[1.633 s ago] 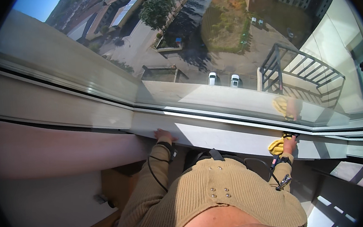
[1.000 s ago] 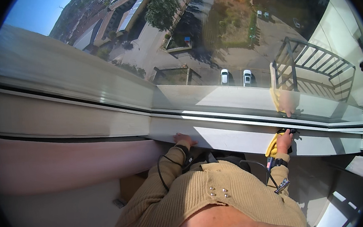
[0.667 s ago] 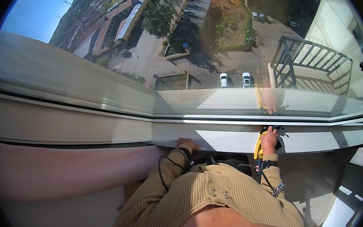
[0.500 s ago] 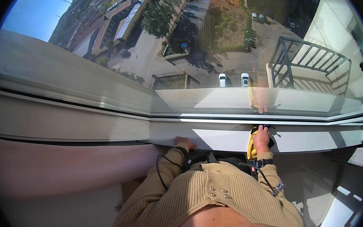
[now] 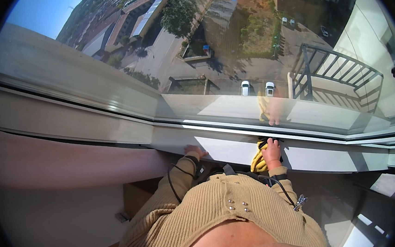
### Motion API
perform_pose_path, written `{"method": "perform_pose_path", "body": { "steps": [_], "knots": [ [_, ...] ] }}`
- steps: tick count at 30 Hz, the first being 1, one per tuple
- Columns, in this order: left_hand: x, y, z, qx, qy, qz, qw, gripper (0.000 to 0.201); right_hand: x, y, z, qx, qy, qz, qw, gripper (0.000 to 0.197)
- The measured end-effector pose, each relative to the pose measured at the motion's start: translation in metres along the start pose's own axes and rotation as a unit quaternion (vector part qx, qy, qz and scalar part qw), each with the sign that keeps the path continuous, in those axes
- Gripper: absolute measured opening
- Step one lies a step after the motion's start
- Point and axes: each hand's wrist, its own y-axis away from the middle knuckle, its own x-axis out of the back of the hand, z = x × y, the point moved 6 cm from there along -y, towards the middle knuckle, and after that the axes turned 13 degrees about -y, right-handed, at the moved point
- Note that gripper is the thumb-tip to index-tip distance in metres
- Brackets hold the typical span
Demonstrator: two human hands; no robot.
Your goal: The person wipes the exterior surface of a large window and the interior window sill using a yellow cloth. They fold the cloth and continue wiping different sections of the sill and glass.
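Note:
My right hand [image 5: 271, 154] is closed over a soft yellow and black cloth [image 5: 258, 160], pressing it onto the white window sill [image 5: 227, 150] close to the glass. The cloth is bunched and hangs out on the hand's left side; part of it is hidden under my fingers. Flat on the sill's near edge, further left, rests my left hand [image 5: 195, 151], its fingers stretched out and nothing in them. A faint reflection of the right hand and the cloth shows in the window pane [image 5: 214, 104].
A pink curtain or padded edge [image 5: 70, 156] runs along the left. The black-sealed window frame [image 5: 310, 136] crosses ahead of both hands. Cables hang by each wrist. Outside, far below, are parked white cars [image 5: 269, 89]; a metal railing [image 5: 337, 73] stands at right.
My right hand and the yellow and black cloth have slid left along the sill. The left hand stays about where it was on the sill, and the view has shifted slightly.

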Motion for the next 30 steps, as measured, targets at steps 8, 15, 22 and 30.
{"method": "perform_pose_path", "body": {
  "steps": [8, 15, 22, 30],
  "knots": [
    [-0.012, -0.01, 0.008, 0.009, 0.012, 0.007, 1.0, 0.095, 0.084, 0.003, 0.114, -0.164, -0.035, 0.169, 0.971, 0.043],
    [0.0, -0.007, 0.007, -0.059, -0.007, -0.056, 0.997, 0.091, 0.167, -0.009, 0.218, -0.303, -0.032, 0.222, 0.926, 0.047],
    [0.014, 0.016, 0.008, -0.017, 0.002, -0.033, 0.999, 0.091, 0.162, -0.013, 0.215, -0.258, 0.024, 0.221, 0.94, 0.041],
    [-0.009, -0.01, 0.005, 0.006, 0.019, -0.034, 0.999, 0.095, 0.159, -0.01, 0.209, -0.246, 0.05, 0.221, 0.942, 0.04]
  ]
}}
